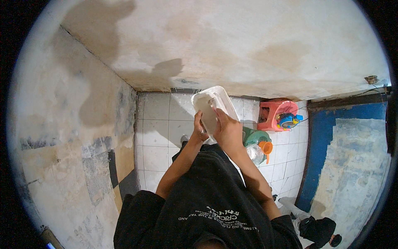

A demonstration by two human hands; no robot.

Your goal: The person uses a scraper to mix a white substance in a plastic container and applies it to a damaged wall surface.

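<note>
In front of my body I hold a white rectangular tray (233, 108) with rounded corners, tilted over the floor. A pale, paste-like layer covers its inside. My left hand (200, 126) is closed on the tray's near left side, its thumb over the edge. Across the right part of the tray, my right hand (227, 129) reaches inward with its fingers closed together. A thin, pinkish-brown edge shows at those fingertips; what it belongs to is mostly hidden. My right palm and the tray's near right corner are covered by the hand itself.
Patchy plastered walls (232, 45) rise ahead and on the left. Right of me stand a pink plastic stool (265, 115) with a blue-yellow device (287, 121), a green container (260, 136), an orange dipper (266, 147) and a clear plastic bag (253, 152). Another person (317, 228) is at lower right.
</note>
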